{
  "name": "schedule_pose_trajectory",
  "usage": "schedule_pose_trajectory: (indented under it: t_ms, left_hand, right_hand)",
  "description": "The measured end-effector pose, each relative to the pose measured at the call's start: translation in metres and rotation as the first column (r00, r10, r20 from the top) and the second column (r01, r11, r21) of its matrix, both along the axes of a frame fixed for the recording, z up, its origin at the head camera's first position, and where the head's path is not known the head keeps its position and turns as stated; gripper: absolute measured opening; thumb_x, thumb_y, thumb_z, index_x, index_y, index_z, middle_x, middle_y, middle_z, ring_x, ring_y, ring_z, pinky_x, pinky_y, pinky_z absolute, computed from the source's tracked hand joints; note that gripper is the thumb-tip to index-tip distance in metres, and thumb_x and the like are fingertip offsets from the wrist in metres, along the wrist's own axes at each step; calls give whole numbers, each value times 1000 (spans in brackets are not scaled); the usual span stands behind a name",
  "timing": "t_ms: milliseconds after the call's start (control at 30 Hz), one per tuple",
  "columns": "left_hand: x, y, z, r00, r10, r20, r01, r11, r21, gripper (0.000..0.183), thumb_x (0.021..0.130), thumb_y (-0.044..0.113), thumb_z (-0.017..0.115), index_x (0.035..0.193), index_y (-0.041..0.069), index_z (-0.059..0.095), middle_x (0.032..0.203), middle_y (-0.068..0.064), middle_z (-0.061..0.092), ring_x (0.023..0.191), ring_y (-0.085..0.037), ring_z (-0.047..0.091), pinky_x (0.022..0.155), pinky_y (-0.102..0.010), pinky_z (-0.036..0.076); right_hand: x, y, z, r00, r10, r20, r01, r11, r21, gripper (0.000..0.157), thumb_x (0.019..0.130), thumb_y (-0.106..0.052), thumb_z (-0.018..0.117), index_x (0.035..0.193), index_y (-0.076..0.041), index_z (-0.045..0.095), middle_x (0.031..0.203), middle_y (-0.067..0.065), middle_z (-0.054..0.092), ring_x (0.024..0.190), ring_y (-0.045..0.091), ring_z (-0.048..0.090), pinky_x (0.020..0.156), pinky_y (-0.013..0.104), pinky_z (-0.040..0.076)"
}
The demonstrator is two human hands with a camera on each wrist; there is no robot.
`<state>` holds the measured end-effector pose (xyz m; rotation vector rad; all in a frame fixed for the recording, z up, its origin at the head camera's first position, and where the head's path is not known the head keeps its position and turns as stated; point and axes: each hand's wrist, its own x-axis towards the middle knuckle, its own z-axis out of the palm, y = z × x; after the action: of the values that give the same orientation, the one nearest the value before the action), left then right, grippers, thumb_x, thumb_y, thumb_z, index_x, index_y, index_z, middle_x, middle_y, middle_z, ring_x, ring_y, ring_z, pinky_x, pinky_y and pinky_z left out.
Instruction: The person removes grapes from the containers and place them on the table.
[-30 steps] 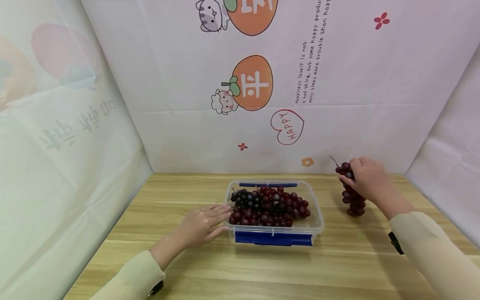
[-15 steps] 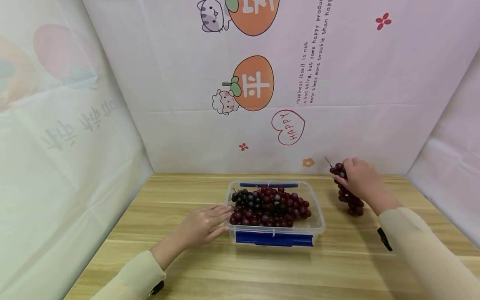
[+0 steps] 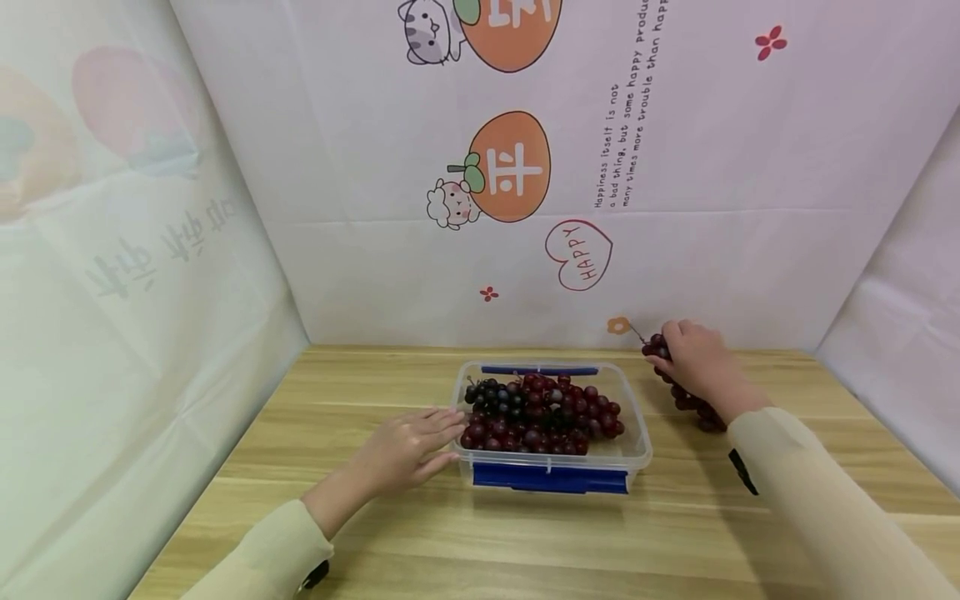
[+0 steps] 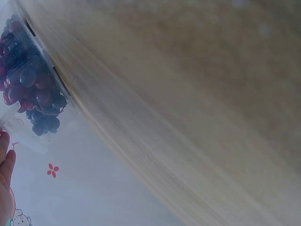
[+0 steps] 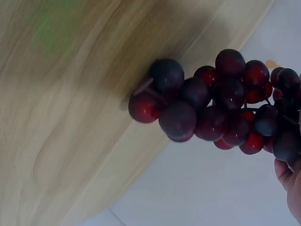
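Note:
A clear plastic container with blue clips stands mid-table and holds bunches of dark red and blackish grapes. My left hand rests its fairly straight fingertips against the container's left rim. To the right of the container, my right hand grips another bunch of dark red grapes near its stem end, and the stem points up and left. In the right wrist view the lower part of that bunch hangs over the wood, with fingers at the right edge. Grapes show through the container wall in the left wrist view.
The wooden table meets a white printed sheet at the back. Similar white sheets rise on the left and right. The container's front clip hangs outward.
My right hand has moved left toward the container with the grape bunch, which now slants more. My left hand has stayed at the container's rim.

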<state>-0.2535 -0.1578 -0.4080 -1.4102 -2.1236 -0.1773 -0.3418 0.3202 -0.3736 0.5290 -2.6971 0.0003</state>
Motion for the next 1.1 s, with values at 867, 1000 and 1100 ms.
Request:
schedule_pose_trajectory:
  t_ms: [867,1000,1100]
  left_hand:
    - [0,1,-1,1000,0,-21,0,1000,7,42,87,27,70,120,1,67,125,-14,63,114,-23,62,99,-39,49]
    - [-1,1,-2,1000,0,-25,0,1000,6,40,92,29,65,120,0,67,125,-14,63,114,-23,62,99,-38,49]
    - [-1,1,-3,1000,-4,-20,4,1000,8,40,93,29,64,120,0,67,125,-15,63,115,-23,61,99,-38,49]
  right_hand:
    - [-4,-18,-22,988,-59,145,54,998,40,42,92,-27,69,107,6,48,100,27,56,92,45,58,74,62,47]
    - [-4,-19,-25,988,-55,145,47,997,54,41,92,-28,69,106,5,49,98,24,57,90,43,58,72,60,47]
    - [-4,-20,-27,988,-51,146,41,997,68,40,92,-28,68,105,5,49,96,22,56,88,42,58,71,59,47]
